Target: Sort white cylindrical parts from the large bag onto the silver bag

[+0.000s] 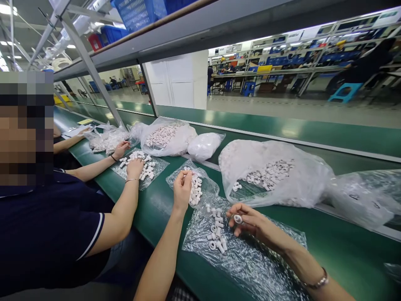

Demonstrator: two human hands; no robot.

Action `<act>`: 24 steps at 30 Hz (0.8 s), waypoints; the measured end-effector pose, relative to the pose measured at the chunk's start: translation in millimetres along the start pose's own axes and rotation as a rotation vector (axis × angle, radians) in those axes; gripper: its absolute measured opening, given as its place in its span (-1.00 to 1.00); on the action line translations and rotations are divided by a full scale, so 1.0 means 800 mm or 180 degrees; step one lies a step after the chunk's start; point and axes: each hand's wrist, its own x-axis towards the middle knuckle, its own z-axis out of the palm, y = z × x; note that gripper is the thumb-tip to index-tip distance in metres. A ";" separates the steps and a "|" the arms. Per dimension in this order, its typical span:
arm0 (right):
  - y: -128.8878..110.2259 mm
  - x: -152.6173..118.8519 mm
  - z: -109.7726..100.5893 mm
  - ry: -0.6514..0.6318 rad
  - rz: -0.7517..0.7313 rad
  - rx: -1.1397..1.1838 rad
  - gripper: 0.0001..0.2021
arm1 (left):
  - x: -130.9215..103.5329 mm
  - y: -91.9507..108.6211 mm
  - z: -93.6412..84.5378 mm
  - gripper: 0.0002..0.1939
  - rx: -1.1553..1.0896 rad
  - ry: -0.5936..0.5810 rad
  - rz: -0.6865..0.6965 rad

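My right hand (246, 220) holds a small white plastic fitting (238, 219) between its fingers, above a clear plastic bag (250, 267) lying flat. Several similar white fittings (219, 223) lie loose on that bag, just left of the hand. My left hand (182, 188) is closed in a pinch over a smaller pile of white parts (196, 190) on another plastic bag; whatever is between its fingertips is too small to make out. Behind my right hand a large open bag (303, 179) lies on its side with many white parts inside.
On the left a co-worker's hands (134, 168) are at another pile of white parts. More filled bags (169, 136) stand along the back of the green table (153, 209). A metal shelf (188, 31) with blue baskets hangs overhead.
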 end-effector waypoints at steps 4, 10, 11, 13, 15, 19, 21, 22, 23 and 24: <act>0.002 -0.009 0.011 0.0028 0.0133 -0.0761 -0.69 | -0.001 0.002 0.001 -0.72 -0.0012 -0.0023 -0.0009; 0.031 -0.020 0.040 -0.0019 -0.0136 -0.3057 -0.79 | -0.002 0.002 0.001 -0.74 0.0001 -0.0041 -0.0015; 0.034 -0.021 0.043 -0.0058 -0.0173 -0.3194 -0.80 | -0.002 0.002 0.001 -0.74 0.0006 -0.0045 -0.0012; 0.035 -0.023 0.045 -0.0042 -0.0156 -0.3165 -0.84 | -0.003 0.002 0.001 -0.74 0.0013 -0.0050 0.0001; 0.030 -0.025 0.043 0.0041 -0.0049 -0.2689 -0.82 | -0.003 0.003 0.001 -0.74 0.0022 -0.0054 0.0013; 0.015 -0.030 0.028 -0.0020 0.0177 -0.0848 -0.67 | -0.004 0.005 0.001 -0.72 0.0049 -0.0076 0.0014; 0.010 -0.032 0.022 -0.0048 0.0250 -0.0009 -0.59 | -0.004 0.006 0.001 -0.72 0.0061 -0.0090 0.0017; 0.008 -0.031 0.020 -0.0042 0.0288 0.0235 -0.58 | -0.004 0.006 0.001 -0.72 0.0066 -0.0096 0.0021; 0.007 -0.031 0.020 -0.0015 0.0325 0.0301 -0.58 | -0.004 0.005 0.001 -0.72 0.0069 -0.0100 0.0027; 0.006 -0.029 0.021 0.0028 0.0349 0.0165 -0.60 | -0.004 0.005 0.001 -0.72 0.0071 -0.0100 0.0032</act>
